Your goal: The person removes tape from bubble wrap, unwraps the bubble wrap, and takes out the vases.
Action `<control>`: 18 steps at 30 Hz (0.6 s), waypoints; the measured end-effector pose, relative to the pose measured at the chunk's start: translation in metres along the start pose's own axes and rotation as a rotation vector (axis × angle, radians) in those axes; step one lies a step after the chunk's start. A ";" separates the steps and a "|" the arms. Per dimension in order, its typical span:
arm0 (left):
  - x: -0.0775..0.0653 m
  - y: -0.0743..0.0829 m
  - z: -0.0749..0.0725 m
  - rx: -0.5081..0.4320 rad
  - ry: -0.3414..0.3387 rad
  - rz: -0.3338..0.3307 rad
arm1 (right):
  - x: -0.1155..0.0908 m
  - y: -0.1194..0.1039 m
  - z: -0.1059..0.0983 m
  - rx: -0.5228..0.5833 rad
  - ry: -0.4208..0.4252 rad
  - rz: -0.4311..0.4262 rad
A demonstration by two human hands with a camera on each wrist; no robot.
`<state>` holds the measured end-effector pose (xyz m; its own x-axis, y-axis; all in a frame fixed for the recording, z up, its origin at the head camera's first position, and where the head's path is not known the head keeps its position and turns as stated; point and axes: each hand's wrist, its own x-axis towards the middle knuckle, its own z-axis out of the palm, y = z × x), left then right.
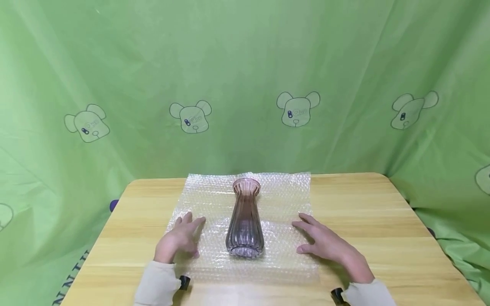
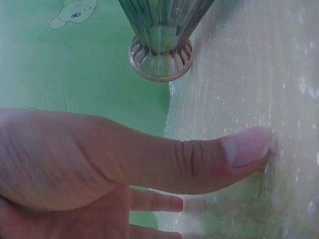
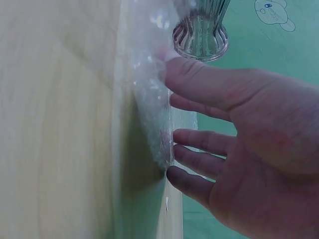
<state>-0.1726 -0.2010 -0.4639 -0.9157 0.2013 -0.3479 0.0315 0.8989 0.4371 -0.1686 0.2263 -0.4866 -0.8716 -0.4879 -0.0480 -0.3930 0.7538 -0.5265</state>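
Note:
A ribbed glass vase, pinkish at the rim and grey toward the base, lies on its side on a sheet of bubble wrap. Its rim points away from me. To the left of the vase, my left hand is over the wrap's left edge, and in the left wrist view its thumb is stretched out over the sheet. My right hand is at the right edge, fingers loosely extended. The right wrist view shows its fingertips at the wrap's edge, which lifts a little there. Both hands are apart from the vase.
Beneath the wrap is a light wood-grain table with rounded far corners. A green curtain with bear-head prints surrounds its back and sides. Black straps show near both wrists.

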 end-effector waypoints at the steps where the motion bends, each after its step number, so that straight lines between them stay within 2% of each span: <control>1: 0.000 0.000 0.001 0.002 0.004 0.000 | 0.000 0.001 0.000 0.000 0.003 0.000; 13: -0.001 0.002 0.003 -0.004 0.016 0.003 | 0.001 0.005 -0.004 0.000 -0.007 -0.024; 18: 0.000 0.000 0.001 0.006 0.019 0.000 | 0.008 -0.006 -0.009 -0.016 0.081 -0.037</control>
<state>-0.1723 -0.2004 -0.4650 -0.9230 0.1942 -0.3321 0.0340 0.9010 0.4324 -0.1755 0.2214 -0.4760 -0.8770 -0.4789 0.0403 -0.4294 0.7432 -0.5132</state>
